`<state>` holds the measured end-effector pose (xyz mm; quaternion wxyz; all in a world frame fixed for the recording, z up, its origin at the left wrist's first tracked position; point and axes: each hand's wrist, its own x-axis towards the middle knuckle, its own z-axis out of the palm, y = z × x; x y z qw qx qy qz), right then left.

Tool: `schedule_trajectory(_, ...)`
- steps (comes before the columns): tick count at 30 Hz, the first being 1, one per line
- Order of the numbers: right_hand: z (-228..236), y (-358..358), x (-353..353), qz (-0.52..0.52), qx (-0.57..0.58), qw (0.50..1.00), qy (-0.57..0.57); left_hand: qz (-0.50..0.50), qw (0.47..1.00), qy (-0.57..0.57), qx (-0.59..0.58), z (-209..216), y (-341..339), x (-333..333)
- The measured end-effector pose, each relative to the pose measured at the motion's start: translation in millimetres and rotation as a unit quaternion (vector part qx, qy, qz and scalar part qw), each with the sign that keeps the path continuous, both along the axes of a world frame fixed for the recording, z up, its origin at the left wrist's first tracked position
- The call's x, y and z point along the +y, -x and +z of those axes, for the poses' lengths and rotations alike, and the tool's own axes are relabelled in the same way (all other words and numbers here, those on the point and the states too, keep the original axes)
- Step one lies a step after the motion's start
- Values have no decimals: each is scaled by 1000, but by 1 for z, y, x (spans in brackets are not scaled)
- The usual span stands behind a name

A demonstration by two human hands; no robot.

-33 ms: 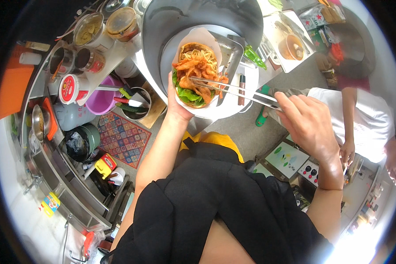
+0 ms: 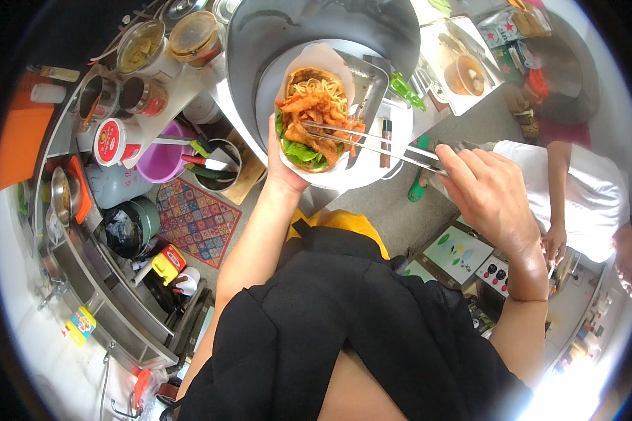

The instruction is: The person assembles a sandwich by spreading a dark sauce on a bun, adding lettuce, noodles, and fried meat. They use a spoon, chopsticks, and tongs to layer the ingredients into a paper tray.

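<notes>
My left hand is closed round a filled bun in a white paper wrapper, held over a round white surface. Green lettuce, orange-brown sauced strips that look like meat, and pale shreds fill it. From the right, my right hand grips metal tongs. Their tips rest among the strips, and whether they pinch one I cannot tell. Just behind the bun lies a metal tray, partly hidden by the wrapper.
A large grey curved wall rises behind the bun. Jars and a white tub crowd the left counter; a knife lies over a pot below. A green bottle lies to the right. Another person in a white shirt stands at right.
The strips under the tongs lie slightly differently, and my right hand has shifted a little. My left hand and the bun stay in place.
</notes>
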<state>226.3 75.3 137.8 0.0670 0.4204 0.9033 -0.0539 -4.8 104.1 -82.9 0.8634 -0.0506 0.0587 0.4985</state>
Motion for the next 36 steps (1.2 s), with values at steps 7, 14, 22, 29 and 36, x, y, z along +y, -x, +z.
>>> schedule_trajectory(7, 27, 0, -2, -18, 18, 999, -33, 39, 996, 68, 40, -11, 3, 2)
schedule_trajectory(14, 31, -17, -10, -64, -14, 998, -21, 44, 998, 23, -33, -12, 4, 6)
schedule_trajectory(22, 27, -20, -5, -45, -22, 999, 3, 3, 995, 0, -97, -15, 8, 9)
schedule_trajectory(29, 32, -8, -1, -44, 57, 997, -7, 10, 998, 45, -44, -9, 2, 9)
schedule_trajectory(36, -6, 2, 5, -26, 72, 997, 19, -11, 997, 27, -75, 0, -2, 6)
